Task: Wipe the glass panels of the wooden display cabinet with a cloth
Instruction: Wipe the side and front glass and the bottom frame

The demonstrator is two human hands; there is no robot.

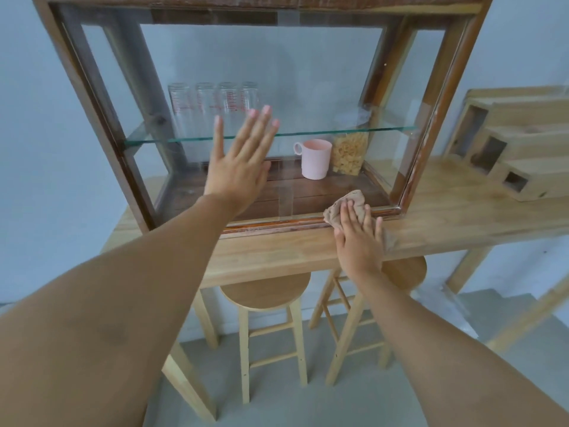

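1. The step in hand looks like wiping the lower right corner of the front glass panel [323, 87] of the wooden display cabinet [437, 124]. The right hand [358, 238] lies flat, fingers spread, pressing a crumpled tan cloth [340, 208] against the bottom edge of the frame, where cabinet meets counter [462, 211].
2. The left hand [243, 161] is released and holds nothing; its open palm rests flat on the glass left of centre, seemingly to steady the cabinet.
3. The next move probably calls for sliding the cloth up or across the pane under even pressure, with the left hand bracing.
4. The cabinet stands on the light wooden counter. Its dark frame is worn, paint flaking along the right and bottom rails.
5. The glass looks hazy. Inside, a glass shelf [338, 132] carries upturned glasses [212, 100]; below stand a pink mug [315, 160] and a jar of pasta [349, 152].
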